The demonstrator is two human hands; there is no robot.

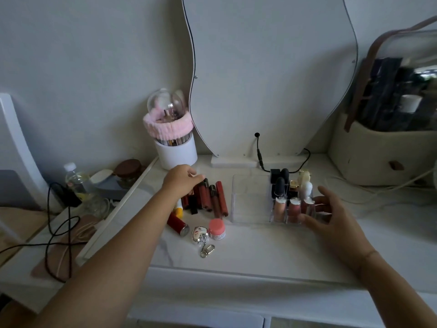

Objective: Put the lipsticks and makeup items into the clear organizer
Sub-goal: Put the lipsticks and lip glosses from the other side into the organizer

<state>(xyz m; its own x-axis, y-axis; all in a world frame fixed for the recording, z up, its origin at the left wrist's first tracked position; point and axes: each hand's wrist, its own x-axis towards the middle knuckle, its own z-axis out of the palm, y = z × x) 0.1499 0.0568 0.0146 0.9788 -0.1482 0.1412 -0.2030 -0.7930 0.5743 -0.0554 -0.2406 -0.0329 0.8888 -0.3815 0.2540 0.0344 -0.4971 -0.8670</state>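
Head view: on the white marbled bench, the clear acrylic organizer holds upright lipsticks and gloss tubes in its right-hand compartments. Left hand, fingers loosely curled and holding nothing, hovers over the row of dark-red lipstick tubes lying left of the organizer. Right hand, fingers spread, rests against the organizer's right end. A pink-capped jar stands near the tubes.
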